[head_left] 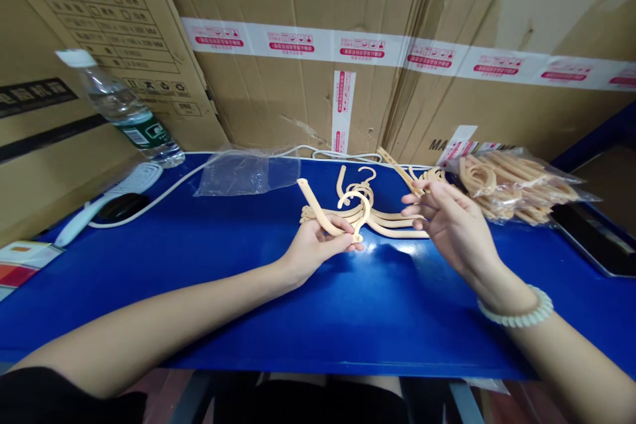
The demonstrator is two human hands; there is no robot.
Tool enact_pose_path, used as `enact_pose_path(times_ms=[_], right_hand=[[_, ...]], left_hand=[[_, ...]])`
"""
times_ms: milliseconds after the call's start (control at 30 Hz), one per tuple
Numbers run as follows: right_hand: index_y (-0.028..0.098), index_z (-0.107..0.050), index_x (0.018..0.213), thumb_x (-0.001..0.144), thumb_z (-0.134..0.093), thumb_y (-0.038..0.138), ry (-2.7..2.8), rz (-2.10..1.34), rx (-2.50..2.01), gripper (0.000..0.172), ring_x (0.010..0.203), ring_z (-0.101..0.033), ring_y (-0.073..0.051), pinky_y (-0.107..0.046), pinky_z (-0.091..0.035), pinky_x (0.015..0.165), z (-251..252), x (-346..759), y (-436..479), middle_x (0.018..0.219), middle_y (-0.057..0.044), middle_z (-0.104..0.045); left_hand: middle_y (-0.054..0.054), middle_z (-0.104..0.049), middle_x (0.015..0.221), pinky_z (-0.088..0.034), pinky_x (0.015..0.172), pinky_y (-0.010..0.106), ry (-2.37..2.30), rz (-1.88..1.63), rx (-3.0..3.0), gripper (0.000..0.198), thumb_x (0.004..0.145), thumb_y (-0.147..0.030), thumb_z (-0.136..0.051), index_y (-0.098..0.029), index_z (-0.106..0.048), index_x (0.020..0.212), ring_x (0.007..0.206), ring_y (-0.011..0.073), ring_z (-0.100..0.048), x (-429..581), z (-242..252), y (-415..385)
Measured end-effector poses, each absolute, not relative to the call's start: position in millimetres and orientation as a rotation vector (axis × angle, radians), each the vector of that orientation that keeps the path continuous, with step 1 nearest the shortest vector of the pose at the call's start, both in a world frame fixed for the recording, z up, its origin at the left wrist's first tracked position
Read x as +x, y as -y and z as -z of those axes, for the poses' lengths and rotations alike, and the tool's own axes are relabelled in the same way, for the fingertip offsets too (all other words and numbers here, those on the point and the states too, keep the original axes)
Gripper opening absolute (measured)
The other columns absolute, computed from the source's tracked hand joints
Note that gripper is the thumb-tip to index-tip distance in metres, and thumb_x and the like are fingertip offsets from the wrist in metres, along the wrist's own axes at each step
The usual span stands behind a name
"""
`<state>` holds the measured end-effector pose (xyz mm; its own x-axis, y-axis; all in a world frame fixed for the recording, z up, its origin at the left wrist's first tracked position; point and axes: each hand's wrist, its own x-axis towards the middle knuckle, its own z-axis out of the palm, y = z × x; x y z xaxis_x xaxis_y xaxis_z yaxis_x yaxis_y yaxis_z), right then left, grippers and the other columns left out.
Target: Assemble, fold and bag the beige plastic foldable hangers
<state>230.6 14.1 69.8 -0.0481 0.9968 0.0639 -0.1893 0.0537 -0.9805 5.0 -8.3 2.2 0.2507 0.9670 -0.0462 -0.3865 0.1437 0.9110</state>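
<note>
My left hand (314, 243) is closed on a beige plastic hanger (330, 215), pinching it near the hook so one arm sticks up to the left. My right hand (450, 222) is half curled, fingertips pinching another beige hanger piece (403, 175) that slants up toward the boxes. Between and behind the hands lies a small heap of the same hangers (382, 218) on the blue table (248, 291). A pale bead bracelet (519, 311) circles my right wrist.
A clear bag of more hangers (517, 185) lies at the right, a dark tablet (596, 238) beside it. An empty clear bag (246, 172), a water bottle (124, 112), a white cable and a black mouse (122, 205) sit at the left. Cardboard boxes (348, 46) wall the back.
</note>
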Motion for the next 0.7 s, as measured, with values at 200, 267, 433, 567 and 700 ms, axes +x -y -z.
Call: enact_pose_path(times_ms=[200, 267, 433, 567, 700], right_hand=[[0.022, -0.064, 0.093, 0.069, -0.089, 0.033, 0.913, -1.578, -1.045, 0.037, 0.064, -0.067, -0.011, -0.018, -0.051, 0.055, -53, 216, -2, 0.074, 0.002, -0.072], [0.025, -0.062, 0.102, 0.070, -0.089, 0.030, 0.912, -1.628, -1.037, 0.042, 0.067, -0.069, -0.012, -0.019, -0.052, 0.056, -50, 213, 0, 0.078, 0.001, -0.074], [0.020, -0.068, 0.099, 0.074, -0.087, 0.034, 1.098, -1.709, -1.041, 0.035, 0.087, -0.072, -0.018, -0.019, -0.053, 0.056, -42, 209, 2, 0.092, -0.006, -0.077], [0.019, -0.073, 0.094, 0.073, -0.087, 0.033, 1.229, -1.620, -1.054, 0.029, 0.081, -0.068, -0.014, -0.019, -0.056, 0.059, -35, 209, 1, 0.091, -0.004, -0.074], [0.018, -0.075, 0.089, 0.073, -0.086, 0.032, 1.428, -1.557, -1.033, 0.025, 0.073, -0.066, -0.013, -0.022, -0.057, 0.058, -34, 209, 0, 0.085, -0.003, -0.072]], left_hand=[[0.003, -0.075, 0.079, -0.060, 0.076, 0.025, -0.744, -1.137, 0.953, 0.032, 0.068, -0.025, -0.090, -0.013, -0.065, 0.085, 0.074, 0.0171, -0.077, 5, -2, 7], [0.002, -0.075, 0.078, -0.059, 0.077, 0.025, -0.735, -1.148, 0.967, 0.032, 0.068, -0.024, -0.089, -0.013, -0.064, 0.084, 0.074, 0.0158, -0.076, 5, -1, 6], [0.002, -0.073, 0.083, -0.057, 0.081, 0.027, -0.727, -1.182, 1.054, 0.028, 0.070, -0.022, -0.087, -0.015, -0.063, 0.084, 0.079, 0.0152, -0.073, 5, 0, 7], [0.003, -0.075, 0.084, -0.057, 0.083, 0.030, -0.710, -1.161, 1.079, 0.027, 0.073, -0.021, -0.085, -0.016, -0.061, 0.085, 0.080, 0.0159, -0.073, 5, -2, 8], [0.002, -0.076, 0.085, -0.058, 0.081, 0.031, -0.727, -1.137, 1.103, 0.032, 0.071, -0.020, -0.086, -0.017, -0.059, 0.088, 0.078, 0.0168, -0.074, 4, -3, 9]])
